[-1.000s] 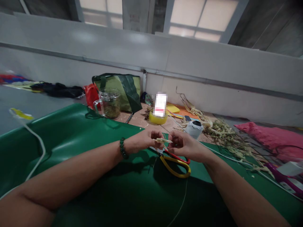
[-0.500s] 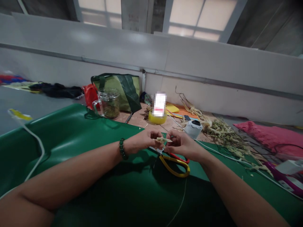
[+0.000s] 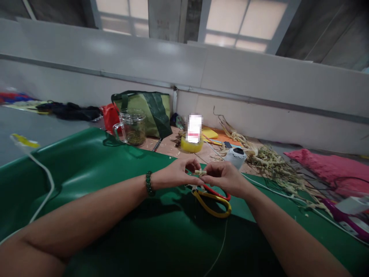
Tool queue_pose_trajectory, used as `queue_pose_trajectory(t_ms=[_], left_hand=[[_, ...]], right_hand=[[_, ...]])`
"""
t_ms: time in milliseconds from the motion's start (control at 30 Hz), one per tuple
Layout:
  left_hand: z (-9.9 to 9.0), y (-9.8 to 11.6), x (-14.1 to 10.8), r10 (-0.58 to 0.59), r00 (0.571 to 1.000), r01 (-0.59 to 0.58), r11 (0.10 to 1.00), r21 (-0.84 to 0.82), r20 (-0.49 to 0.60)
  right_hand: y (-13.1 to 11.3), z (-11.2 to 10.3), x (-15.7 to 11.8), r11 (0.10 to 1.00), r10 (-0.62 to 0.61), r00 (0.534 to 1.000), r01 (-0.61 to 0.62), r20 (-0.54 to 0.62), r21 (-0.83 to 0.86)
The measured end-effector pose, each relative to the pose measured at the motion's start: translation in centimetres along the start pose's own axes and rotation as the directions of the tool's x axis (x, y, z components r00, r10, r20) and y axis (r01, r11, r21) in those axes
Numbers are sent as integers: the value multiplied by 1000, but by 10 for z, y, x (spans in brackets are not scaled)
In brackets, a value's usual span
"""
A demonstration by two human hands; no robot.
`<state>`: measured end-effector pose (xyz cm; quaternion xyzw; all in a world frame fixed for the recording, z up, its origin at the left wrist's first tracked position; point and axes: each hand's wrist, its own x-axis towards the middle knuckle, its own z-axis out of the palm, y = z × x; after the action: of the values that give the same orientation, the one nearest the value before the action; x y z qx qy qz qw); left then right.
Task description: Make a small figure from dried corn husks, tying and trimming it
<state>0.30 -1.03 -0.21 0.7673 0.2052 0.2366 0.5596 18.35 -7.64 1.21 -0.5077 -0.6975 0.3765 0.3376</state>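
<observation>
Between my hands is a small pale piece of plant-like material (image 3: 200, 172), pinched at its right side by my right hand (image 3: 223, 177). My left hand (image 3: 183, 171), with a green bead bracelet (image 3: 149, 183) at the wrist, curls around the piece's left side with thumb and fingers near its end. The thumbs nearly meet below it. Just under the hands, scissors with one yellow and one red handle (image 3: 215, 206) lie on the green sheet (image 3: 129, 223); their blades are mostly hidden.
Behind the hands stand a glass mug (image 3: 135, 129), a green bag (image 3: 152, 111), a blurred bright phone (image 3: 194, 127) on a yellow roll (image 3: 191, 145) and a white spool (image 3: 235, 156). Dried plant strips (image 3: 271, 163), a white cable (image 3: 268, 186) and pink cloth (image 3: 331, 167) lie to the right.
The pale piece has turned and now looks shorter between the fingers. My left thumb has stretched out to the right below it, and my right fingers have closed in around its right side.
</observation>
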Motion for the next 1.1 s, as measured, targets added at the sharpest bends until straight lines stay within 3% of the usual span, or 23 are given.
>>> queue_pose_trajectory(t_ms=[167, 400, 600, 800, 967, 1100], left_hand=[[0, -3, 2, 100, 995, -99, 995, -32, 14], [-2, -4, 3, 104, 994, -105, 994, -34, -17], [1, -2, 3, 67, 998, -67, 997, -46, -8], [2, 2, 1, 23, 1000, -22, 999, 46, -13], [0, 6, 2, 23, 999, -21, 999, 46, -47], [0, 8, 1, 29, 998, -24, 997, 79, -59]], right_hand=[[2, -2, 1, 999, 43, 998, -44, 44, 29], [2, -19, 1, 980, 136, 970, -162, 202, 118], [1, -12, 0, 978, 154, 978, -170, 140, 117], [-2, -10, 0, 989, 129, 989, -134, 78, 60], [-2, -27, -4, 981, 150, 971, -123, 185, -152], [0, -32, -11, 845, 188, 947, -21, 260, -534]])
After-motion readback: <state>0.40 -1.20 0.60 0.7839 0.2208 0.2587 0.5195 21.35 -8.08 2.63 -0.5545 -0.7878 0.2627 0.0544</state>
